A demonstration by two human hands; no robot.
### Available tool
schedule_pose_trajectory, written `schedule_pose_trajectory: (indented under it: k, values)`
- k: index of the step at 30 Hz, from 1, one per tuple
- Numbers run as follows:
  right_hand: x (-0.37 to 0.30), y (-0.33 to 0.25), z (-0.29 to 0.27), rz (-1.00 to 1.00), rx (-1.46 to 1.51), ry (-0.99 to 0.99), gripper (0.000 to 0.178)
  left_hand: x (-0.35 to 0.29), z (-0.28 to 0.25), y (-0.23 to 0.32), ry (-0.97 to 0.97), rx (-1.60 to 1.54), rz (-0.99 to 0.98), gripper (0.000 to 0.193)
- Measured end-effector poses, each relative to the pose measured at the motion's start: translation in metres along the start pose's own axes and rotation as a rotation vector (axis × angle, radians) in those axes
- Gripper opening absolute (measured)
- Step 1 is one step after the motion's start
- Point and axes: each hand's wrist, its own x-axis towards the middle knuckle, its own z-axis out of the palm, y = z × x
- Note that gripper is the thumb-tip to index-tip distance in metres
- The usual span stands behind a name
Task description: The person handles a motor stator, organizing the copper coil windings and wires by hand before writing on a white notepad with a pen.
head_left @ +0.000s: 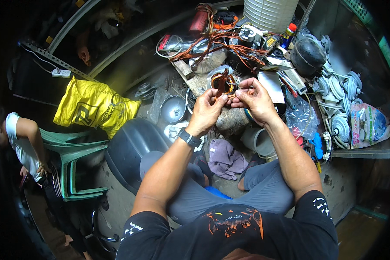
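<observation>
Head view: left hand point(206, 110) and right hand point(255, 100) both pinch a copper wire coil point(224, 82), each grip closed on it, raised over the cluttered floor between the knees. Risk: thin strands may kink or snap if pulled unevenly; loose copper wire tangle point(216, 43) behind could snag.

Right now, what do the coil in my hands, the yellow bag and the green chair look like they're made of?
The coil, pinched between left hand and right hand, looks like enamelled copper wire: glossy reddish-brown strands. The yellow bag seems plastic film or woven plastic: it is shiny and creased. The green chair looks like moulded plastic, with a smooth, even colour.
</observation>
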Motion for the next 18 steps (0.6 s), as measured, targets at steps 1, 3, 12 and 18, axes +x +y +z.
schedule_pose_trajectory:
  k: [1, 3, 12, 18]
  values:
    - [-0.002, -0.005, 0.0, -0.055, -0.044, -0.05, 0.02, 0.001, -0.002, 0.002, -0.023, -0.066, 0.011, 0.019]
    - [-0.005, -0.019, -0.005, -0.507, -0.823, -0.063, 0.028, 0.005, -0.006, 0.006, -0.004, -0.062, -0.027, 0.018]
    - [0.014, -0.06, -0.003, -1.033, -1.716, -0.437, 0.02, 0.002, -0.016, 0.013, -0.078, -0.135, -0.073, 0.018]
    - [0.025, -0.056, 0.008, 0.548, -0.391, -0.279, 0.021, 0.002, -0.01, 0.014, 0.186, 0.436, 0.414, 0.02]
